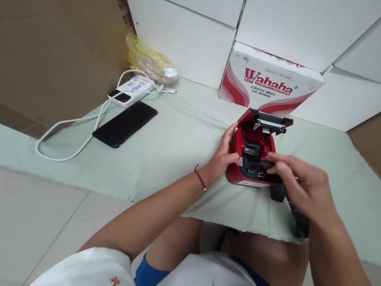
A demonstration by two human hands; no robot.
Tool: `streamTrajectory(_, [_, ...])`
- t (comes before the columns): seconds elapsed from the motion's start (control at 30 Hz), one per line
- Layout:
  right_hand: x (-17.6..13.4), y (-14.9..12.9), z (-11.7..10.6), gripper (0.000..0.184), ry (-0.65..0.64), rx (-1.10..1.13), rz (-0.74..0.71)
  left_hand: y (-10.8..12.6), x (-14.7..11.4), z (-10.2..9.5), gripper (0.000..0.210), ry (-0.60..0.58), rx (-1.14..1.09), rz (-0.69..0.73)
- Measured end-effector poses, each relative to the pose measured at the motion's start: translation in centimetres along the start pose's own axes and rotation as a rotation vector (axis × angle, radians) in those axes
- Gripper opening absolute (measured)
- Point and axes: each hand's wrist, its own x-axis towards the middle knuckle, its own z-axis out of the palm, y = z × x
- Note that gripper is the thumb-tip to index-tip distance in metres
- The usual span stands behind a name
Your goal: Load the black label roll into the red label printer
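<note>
In the head view, the red device (231,174), its lid open, sits between 3 and 4 o'clock of the centre on the pale green surface (173,150). Its labelled front points toward 6 o'clock, near the person's lap; the lid (273,121) stands up at the 12 to 1 o'clock end. Which side of the body is longest I cannot tell. Dark parts (253,149) fill the red-walled compartment.

The left hand (219,163) grips the device from its 9 o'clock side, fingers slightly apart around the wall. The right hand (306,185) comes in from 4 o'clock, thumb and index finger nearly together at the compartment's near right edge; whether they hold anything I cannot tell.

From the device, a Wahaha box (267,83) stands just beyond at 1 o'clock, its contents hidden. Toward 10 o'clock lie a black phone (125,125), a white power bank (137,89) with a white cable (65,122), and a crumpled plastic bag (149,60), its contents unclear.
</note>
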Motion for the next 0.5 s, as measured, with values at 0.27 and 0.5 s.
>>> streamTrajectory(0.27, [10.5, 0.2, 3.1, 0.038, -0.580, -0.734, 0.180, 7.1, -4.3, 3.0, 0.025, 0.478, 0.318, 0.106])
streamTrajectory(0.5, [9.5, -1.8, 0.4, 0.024, -0.637, -0.651, 0.132, 19.2, -10.7, 6.9, 0.035, -0.539, 0.220, -0.314])
